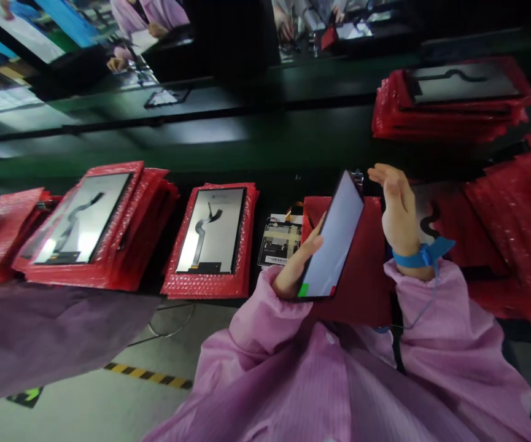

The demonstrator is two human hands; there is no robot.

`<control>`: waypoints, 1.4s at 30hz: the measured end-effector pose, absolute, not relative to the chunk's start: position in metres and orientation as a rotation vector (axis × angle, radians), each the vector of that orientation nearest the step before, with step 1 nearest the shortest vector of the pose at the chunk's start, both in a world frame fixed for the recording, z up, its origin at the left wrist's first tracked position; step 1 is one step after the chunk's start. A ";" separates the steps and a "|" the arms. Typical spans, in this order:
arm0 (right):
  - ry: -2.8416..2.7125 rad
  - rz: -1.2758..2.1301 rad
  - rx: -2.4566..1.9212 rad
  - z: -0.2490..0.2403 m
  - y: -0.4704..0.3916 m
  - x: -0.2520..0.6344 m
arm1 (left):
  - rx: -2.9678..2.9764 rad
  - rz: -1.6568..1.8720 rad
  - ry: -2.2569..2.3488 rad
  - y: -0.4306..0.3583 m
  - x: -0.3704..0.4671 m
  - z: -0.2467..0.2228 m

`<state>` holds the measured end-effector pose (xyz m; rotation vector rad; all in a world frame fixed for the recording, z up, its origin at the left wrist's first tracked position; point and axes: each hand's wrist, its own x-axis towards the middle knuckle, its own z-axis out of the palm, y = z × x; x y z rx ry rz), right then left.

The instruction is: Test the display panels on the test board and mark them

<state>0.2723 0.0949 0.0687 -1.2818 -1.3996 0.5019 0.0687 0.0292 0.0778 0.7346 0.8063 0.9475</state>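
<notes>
My left hand point(298, 263) grips the left edge of a display panel point(332, 236), which is tilted up above a dark red mat point(367, 270). The panel's face is pale, with a green patch and a red patch at its lower corners. To the right of the panel, my right hand point(398, 212) is raised and holds nothing, its fingers stretched upward. A blue strap point(415, 256) circles the right wrist. Partly behind my left hand lies a circuit assembly point(280, 239) with an orange flex strip.
Left of the assembly, a silver panel point(213, 230) rests on red bubble bags point(205, 286). Farther left is another stack point(127, 245). More red bags stand at the back right point(449, 126) and right point(523, 215). A purple-grey sleeve point(53, 337) reaches in from the left. People work across the bench.
</notes>
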 end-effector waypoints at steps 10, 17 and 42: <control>-1.323 0.748 -1.193 0.077 0.085 0.279 | 1.573 0.899 0.740 0.006 0.087 0.078; -1.293 0.783 -1.190 0.078 0.083 0.280 | 2.321 0.650 1.829 0.000 0.013 0.010; -1.244 0.647 -1.659 0.100 0.060 0.304 | 2.826 -0.058 1.625 0.005 -0.002 -0.002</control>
